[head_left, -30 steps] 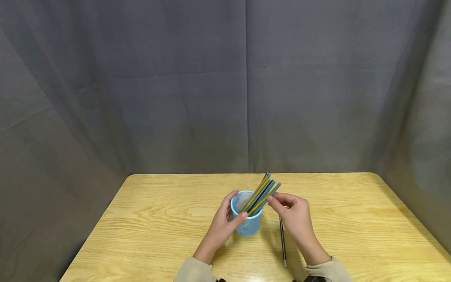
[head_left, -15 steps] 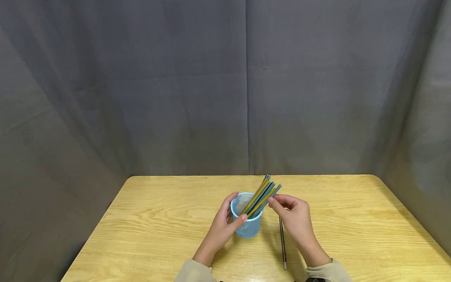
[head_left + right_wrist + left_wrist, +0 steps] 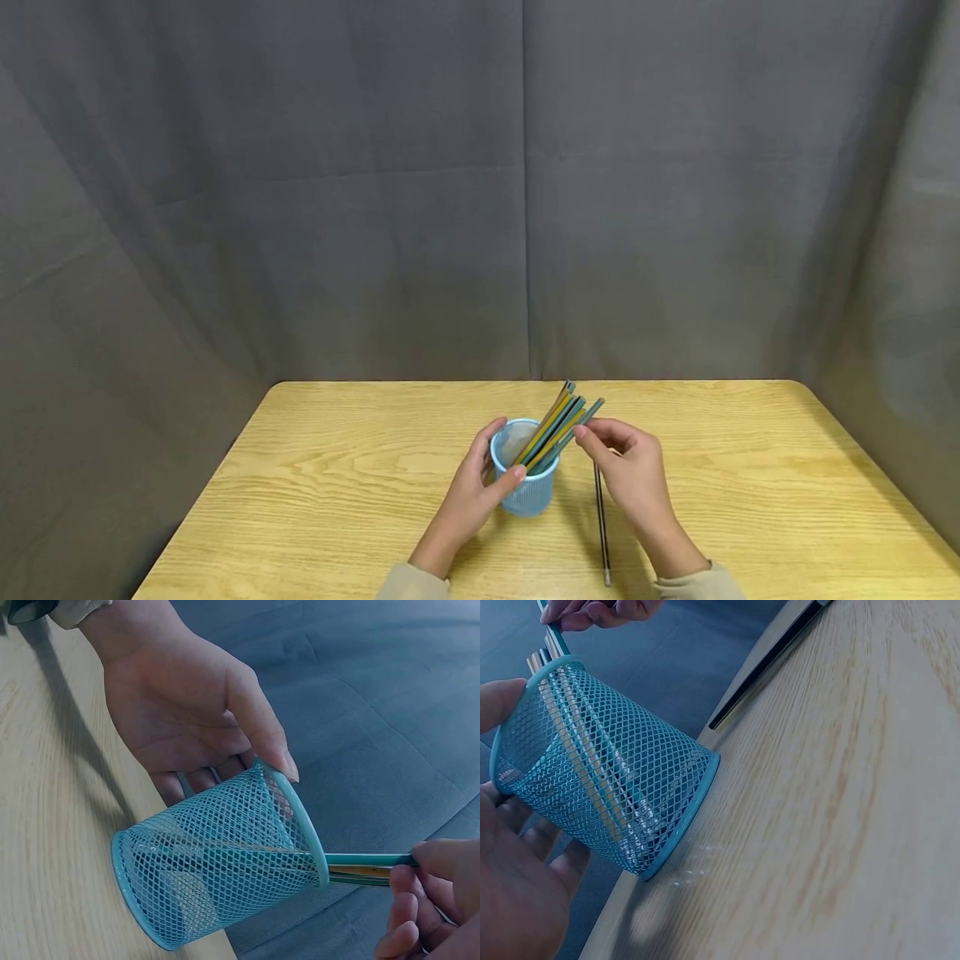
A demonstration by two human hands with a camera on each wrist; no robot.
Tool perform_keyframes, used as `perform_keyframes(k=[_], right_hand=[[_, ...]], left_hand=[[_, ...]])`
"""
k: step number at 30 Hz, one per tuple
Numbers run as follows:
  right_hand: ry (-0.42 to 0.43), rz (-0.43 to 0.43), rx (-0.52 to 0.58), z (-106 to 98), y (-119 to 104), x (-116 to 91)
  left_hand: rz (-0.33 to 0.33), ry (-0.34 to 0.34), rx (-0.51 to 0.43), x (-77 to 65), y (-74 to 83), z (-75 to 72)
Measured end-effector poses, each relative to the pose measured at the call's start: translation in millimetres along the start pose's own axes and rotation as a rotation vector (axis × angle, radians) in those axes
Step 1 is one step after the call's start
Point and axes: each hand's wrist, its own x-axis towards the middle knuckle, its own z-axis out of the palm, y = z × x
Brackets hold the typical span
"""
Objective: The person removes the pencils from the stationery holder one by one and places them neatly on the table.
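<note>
A light-blue mesh pencil cup (image 3: 528,498) stands near the middle front of the table. My left hand (image 3: 467,504) holds it from the left, thumb over the near rim, fingers along its far side. Several pencils (image 3: 545,433) in yellow, teal and dark colours lean to the right out of the cup. With thumb and fingertips, my right hand (image 3: 636,479) pinches a teal pencil (image 3: 371,859) near its upper end, just beyond the rim. Its lower part is inside the cup, showing through the mesh.
A dark pencil (image 3: 602,533) with a pale end lies on the wooden table (image 3: 337,500), right of the cup and beside the right forearm. Grey curtains (image 3: 375,208) enclose the table at the back and sides.
The head view has tilted slightly, so everything sits lower in it. The pinched teal pencil's top has shifted a little to the right, away from the other pencils. The left hand keeps its hold.
</note>
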Motion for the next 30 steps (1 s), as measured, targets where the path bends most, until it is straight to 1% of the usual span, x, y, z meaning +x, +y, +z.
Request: perform_keyframes(k=[3, 10, 17, 25, 30], right_hand=[[0.013, -0.009, -0.010, -1.8, -0.9, 1.7], [0.035, 0.001, -0.010, -7.8, -6.0, 3.8], [0.040, 0.010, 0.037, -13.5, -8.0, 3.3], [0.068, -0.005, 0.060, -18.7, -13.3, 4.8], [0.094, -0.014, 0.133, -27.2, -20.5, 7.1]], left_hand=[[0.000, -0.005, -0.003, 0.4, 0.5, -0.3], [0.001, -0.010, 0.013, 1.0, 1.6, 0.2], [-0.031, 0.000, 0.013, -0.2, 2.7, 0.9], [-0.023, 0.010, 0.018, -0.6, 1.8, 0.6], [-0.017, 0.009, 0.018, -0.3, 1.7, 0.9]])
